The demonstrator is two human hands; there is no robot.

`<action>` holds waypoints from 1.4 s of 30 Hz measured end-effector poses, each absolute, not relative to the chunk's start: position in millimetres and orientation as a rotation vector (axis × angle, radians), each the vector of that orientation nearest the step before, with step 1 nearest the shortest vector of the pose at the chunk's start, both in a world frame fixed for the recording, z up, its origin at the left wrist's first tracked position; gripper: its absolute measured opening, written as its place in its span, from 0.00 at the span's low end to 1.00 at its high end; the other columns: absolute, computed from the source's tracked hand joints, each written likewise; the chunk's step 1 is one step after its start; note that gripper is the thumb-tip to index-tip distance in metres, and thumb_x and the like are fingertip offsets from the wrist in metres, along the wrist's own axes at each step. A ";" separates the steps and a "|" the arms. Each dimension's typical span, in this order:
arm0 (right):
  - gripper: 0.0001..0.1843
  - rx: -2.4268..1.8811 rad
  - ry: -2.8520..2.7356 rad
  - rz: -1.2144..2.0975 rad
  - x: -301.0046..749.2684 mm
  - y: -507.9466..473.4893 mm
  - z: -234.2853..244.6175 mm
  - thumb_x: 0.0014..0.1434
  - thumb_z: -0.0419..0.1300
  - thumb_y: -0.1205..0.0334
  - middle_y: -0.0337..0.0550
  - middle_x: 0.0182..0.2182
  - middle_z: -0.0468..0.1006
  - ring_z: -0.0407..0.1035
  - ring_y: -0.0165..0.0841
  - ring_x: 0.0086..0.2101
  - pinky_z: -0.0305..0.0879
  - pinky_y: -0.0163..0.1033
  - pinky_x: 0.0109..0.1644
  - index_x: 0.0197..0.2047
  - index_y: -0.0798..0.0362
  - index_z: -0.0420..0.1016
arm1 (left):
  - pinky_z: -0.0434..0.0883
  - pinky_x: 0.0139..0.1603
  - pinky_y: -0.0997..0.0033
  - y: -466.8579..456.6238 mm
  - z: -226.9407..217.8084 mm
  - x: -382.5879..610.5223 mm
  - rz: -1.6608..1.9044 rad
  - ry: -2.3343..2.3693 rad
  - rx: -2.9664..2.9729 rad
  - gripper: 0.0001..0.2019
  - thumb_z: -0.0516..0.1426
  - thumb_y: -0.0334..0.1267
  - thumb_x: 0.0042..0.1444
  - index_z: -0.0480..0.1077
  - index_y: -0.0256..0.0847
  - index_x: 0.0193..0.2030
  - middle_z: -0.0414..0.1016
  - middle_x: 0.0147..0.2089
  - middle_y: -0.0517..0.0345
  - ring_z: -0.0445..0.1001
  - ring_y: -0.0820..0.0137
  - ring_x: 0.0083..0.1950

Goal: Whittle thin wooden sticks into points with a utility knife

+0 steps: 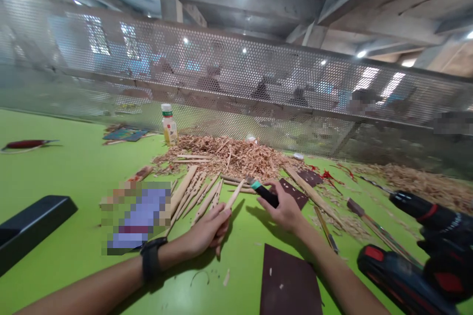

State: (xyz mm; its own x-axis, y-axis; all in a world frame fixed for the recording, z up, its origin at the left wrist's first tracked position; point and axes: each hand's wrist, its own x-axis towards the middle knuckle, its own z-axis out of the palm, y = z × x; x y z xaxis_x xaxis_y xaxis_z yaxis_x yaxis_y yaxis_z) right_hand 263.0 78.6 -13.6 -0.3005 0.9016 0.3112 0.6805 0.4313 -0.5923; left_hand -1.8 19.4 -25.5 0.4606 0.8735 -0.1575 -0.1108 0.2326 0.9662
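My left hand (pixel 209 227), a dark watch on its wrist, is closed around a thin pale wooden stick (pixel 235 194) that slants up and away. In my right hand (pixel 285 206) is a utility knife (pixel 265 193) with a black handle and a teal collar. Its blade end lies close to the stick's far tip; whether they touch I cannot tell. Several carved wooden sticks (pixel 201 194) with pointed ends lie side by side just beyond my left hand. Behind both hands rises a heap of wood shavings (pixel 236 155).
At right lies a cordless drill (pixel 436 226). Brown sandpaper (pixel 290 283) is at the front, and a long wood strip (pixel 314 197) lies to the right. A bottle (pixel 169 128) stands before the perforated metal screen (pixel 229 74). A black box-like object (pixel 37 224) sits left.
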 end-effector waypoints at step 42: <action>0.25 -1.206 -2.294 0.396 255.7 65.6 -4.6 0.70 0.55 0.42 0.46 0.43 0.86 0.79 0.41 0.37 0.69 0.42 0.40 0.60 0.48 0.76 | 0.68 0.19 0.78 14.0 -13.3 4.9 0.892 0.820 1.076 0.20 0.54 0.60 0.66 0.61 0.44 0.43 0.56 0.26 0.72 0.50 0.79 0.19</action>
